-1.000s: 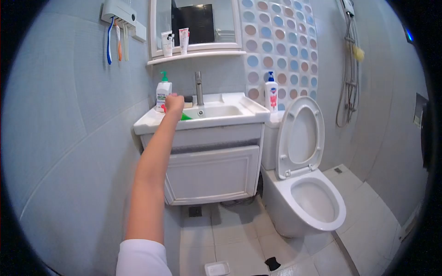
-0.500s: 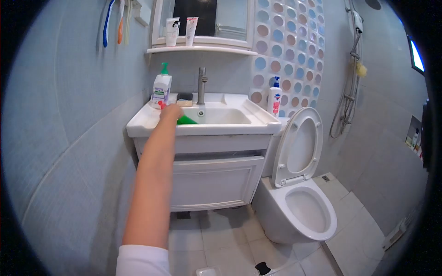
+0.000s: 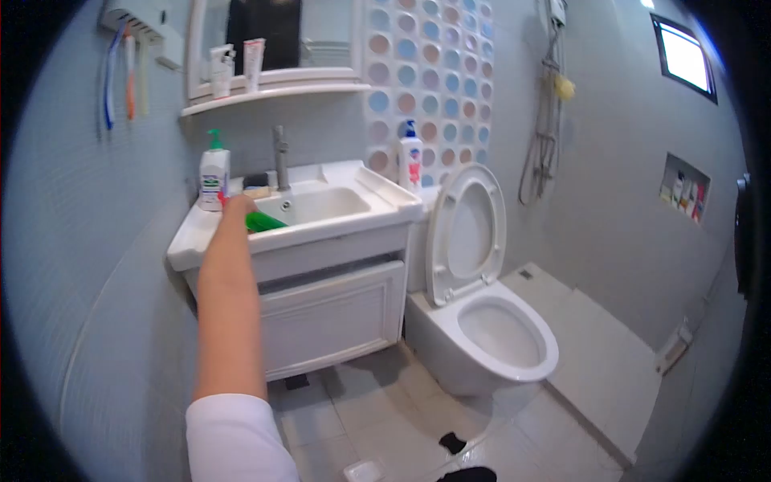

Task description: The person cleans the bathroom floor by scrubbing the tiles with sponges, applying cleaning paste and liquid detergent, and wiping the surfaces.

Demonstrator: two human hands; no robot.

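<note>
Where the basin's front rim meets its left end, a green object (image 3: 267, 222) shows beside the left hand (image 3: 239, 207), whose fingers appear closed around it, though the hand's back and wrist hide most of the grip. A small red part shows on the hand's other side; whether it belongs to the green object, I cannot tell. Nor can I tell whether the green object touches the sink (image 3: 393, 198).

Just beyond the hand, a white pump bottle (image 3: 214, 180) with a green top stands upright on the sink's left corner. Behind the hand are a beige block (image 3: 258, 193) and a dark item (image 3: 257, 181), near the upright metal faucet (image 3: 280, 159). Above, two tubes stand on the shelf (image 3: 281, 91) under the mirror (image 3: 329, 40), and toothbrushes hang from a wall holder (image 3: 132, 18) to the left.

To the right, a blue-topped bottle (image 3: 410, 161) stands between the sink and the raised lid (image 3: 468, 233) of the toilet (image 3: 482, 345). Farther right, a yellow puff (image 3: 564, 88) hangs by the shower hose, and small bottles fill a wall niche (image 3: 684, 189). On the floor lie a black piece (image 3: 452, 443) and a white dish (image 3: 364, 471).
</note>
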